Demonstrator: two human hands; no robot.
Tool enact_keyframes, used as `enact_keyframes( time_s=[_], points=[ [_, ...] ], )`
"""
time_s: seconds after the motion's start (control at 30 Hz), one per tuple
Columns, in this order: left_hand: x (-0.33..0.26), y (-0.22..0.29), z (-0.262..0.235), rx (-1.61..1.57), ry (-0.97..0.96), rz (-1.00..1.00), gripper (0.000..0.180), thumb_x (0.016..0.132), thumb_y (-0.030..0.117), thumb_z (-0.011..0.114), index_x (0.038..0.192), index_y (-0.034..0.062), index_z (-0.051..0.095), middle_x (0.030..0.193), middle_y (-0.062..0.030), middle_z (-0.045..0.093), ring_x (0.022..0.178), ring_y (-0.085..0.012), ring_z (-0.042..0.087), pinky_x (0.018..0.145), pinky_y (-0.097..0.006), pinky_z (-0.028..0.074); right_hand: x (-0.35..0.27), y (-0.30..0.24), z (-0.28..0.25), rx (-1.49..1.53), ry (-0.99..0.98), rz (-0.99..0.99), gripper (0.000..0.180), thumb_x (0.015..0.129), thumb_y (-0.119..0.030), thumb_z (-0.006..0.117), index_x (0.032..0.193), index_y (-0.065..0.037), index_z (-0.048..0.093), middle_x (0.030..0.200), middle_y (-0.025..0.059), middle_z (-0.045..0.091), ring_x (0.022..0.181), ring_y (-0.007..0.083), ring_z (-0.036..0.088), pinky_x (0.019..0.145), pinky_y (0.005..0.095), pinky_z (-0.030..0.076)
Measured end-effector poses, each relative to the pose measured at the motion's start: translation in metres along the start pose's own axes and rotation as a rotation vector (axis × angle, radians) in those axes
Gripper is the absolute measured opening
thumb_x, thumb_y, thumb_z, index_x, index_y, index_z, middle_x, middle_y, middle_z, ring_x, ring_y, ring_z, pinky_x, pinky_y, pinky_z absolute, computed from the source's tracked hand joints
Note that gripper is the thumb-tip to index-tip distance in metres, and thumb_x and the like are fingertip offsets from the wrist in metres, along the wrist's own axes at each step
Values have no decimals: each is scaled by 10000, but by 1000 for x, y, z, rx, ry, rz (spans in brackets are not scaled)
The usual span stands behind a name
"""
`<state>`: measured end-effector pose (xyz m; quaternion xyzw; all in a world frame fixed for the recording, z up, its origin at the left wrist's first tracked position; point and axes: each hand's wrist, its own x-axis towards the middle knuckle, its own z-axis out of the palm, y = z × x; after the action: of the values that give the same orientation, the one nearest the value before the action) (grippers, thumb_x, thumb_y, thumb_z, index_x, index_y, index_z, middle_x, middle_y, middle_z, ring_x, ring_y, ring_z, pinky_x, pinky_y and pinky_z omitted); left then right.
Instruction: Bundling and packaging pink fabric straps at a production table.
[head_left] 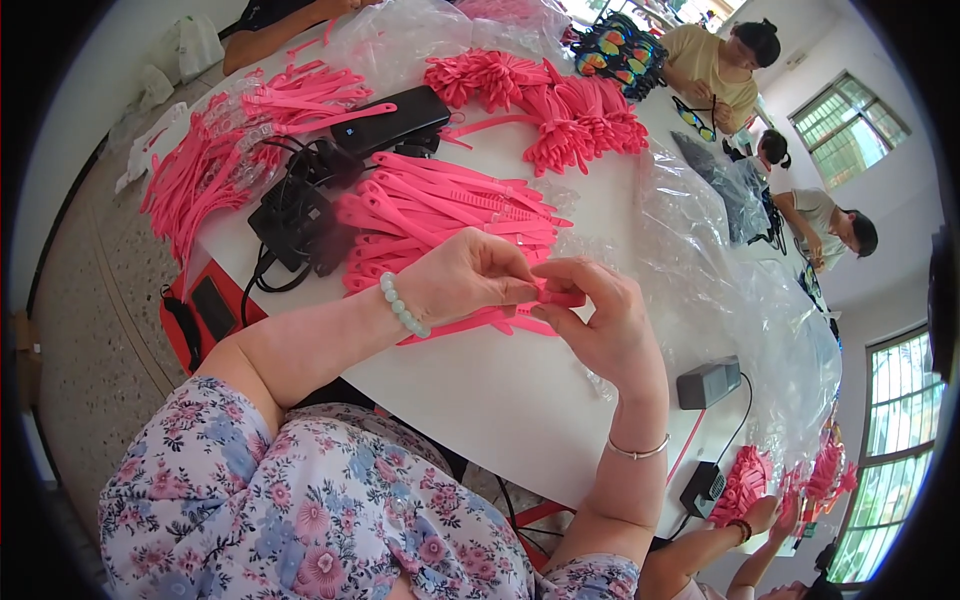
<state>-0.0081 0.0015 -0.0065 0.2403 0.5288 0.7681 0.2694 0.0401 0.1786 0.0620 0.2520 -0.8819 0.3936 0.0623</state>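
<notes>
Above the white table, my left hand (470, 272) and my right hand (612, 312) meet fingertip to fingertip. Both are closed in a pinch on a pink rubber strap (562, 298), most of which the fingers hide. Just beyond them lies a loose heap of pink straps (440, 205), some with notched ends, and a few stick out beneath my hands. To the far left is a second heap of pink straps (235, 140) with clear plastic pieces among them. Bundled pink straps (585, 118) are piled at the back.
A black case (392, 120) and black adapters with cables (290, 222) sit left of the heap. Clear plastic bags (700, 260) cover the right side, near a grey box (708, 382). Goggles (620, 50) lie far back. Several people work around the table (450, 385).
</notes>
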Motion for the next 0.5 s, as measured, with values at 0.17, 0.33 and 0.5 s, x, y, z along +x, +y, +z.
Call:
enact_keyframes(
  time_s=[0.17,0.33,0.5],
  points=[
    [1,4,-1,-36,37,17,66,807,30,644,835,-16,606,747,-42,618,669,-99,592,615,-222,486,0,4,-5,92,1,55,288,706,69,643,984,6,596,826,55,616,733,113,575,671,242,469],
    [3,3,1,46,38,89,81,803,47,652,824,-22,615,697,-26,604,624,-71,555,567,-218,456,-2,18,-4,296,-20,209,239,769,84,583,1000,24,585,872,36,601,800,87,562,719,225,464],
    [2,3,6,397,158,269,244,772,73,686,989,-9,610,717,-41,619,664,-84,568,600,-231,466,-1,26,-4,386,-55,239,268,777,92,571,1035,17,573,870,32,595,821,89,563,734,227,467]
  ],
)
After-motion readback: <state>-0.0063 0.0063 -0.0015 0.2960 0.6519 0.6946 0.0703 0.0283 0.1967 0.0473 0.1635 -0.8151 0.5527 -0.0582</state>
